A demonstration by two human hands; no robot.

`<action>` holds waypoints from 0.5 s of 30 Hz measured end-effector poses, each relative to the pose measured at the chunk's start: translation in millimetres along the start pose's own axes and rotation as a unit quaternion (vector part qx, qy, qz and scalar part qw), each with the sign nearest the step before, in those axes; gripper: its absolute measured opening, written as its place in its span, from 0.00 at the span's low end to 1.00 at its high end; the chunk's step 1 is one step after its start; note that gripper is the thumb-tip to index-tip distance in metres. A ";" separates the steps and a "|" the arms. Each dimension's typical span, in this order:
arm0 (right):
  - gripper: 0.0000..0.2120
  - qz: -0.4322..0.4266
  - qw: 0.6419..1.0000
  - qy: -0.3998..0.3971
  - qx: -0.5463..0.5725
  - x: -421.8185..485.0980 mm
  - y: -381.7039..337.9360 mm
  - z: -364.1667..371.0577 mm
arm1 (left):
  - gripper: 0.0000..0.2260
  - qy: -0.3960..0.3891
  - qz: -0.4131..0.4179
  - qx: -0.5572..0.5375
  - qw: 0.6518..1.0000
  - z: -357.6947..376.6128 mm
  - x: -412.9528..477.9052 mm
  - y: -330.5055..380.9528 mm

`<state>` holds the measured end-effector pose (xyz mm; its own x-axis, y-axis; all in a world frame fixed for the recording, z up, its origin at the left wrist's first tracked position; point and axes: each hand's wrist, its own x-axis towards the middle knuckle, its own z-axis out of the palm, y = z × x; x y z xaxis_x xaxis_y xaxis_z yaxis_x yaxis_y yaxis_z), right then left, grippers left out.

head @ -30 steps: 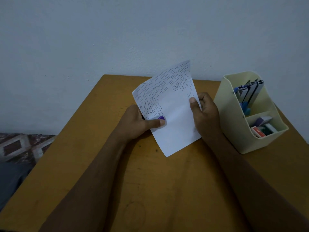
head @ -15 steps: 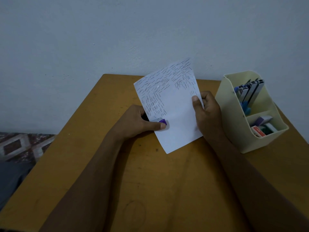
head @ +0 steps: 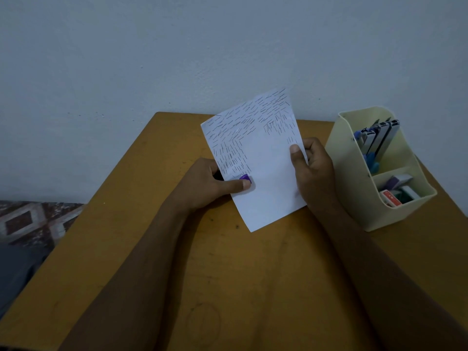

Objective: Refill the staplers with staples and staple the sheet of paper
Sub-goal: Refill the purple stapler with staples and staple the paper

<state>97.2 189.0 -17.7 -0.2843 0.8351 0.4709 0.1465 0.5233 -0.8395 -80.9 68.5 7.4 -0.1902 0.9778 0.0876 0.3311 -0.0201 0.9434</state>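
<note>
A white sheet of paper, covered with many rows of staples along its top and left side, is held tilted above the wooden table. My left hand grips a small purple stapler clamped over the sheet's left edge, thumb on top; most of the stapler is hidden behind the paper and hand. My right hand pinches the sheet's right edge, thumb on the front.
A cream desk organiser stands at the right on the table. Its back compartment holds several staplers; its front compartment holds small staple boxes. A pale wall rises behind the table. Patterned floor shows at the left.
The sheet has shifted slightly right and turned a little more upright between my hands. Both hands keep their hold.
</note>
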 end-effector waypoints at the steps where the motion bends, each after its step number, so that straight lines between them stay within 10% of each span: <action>1: 0.06 0.000 1.000 0.000 -0.002 0.1 0.1 -0.1 | 0.09 0.001 -0.001 0.000 1.000 0.1 0.1 -0.4; 15: 0.04 0.002 1.000 -0.004 -0.005 1.0 -0.4 1.0 | 0.14 -0.005 0.014 -0.015 1.000 -0.1 2.5 -4.6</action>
<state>95.9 189.4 -17.1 -0.2912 0.8363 0.4646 0.1568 0.5208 -0.8392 -82.9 71.0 3.3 -0.1724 0.9787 0.1119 0.3077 -0.0544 0.9499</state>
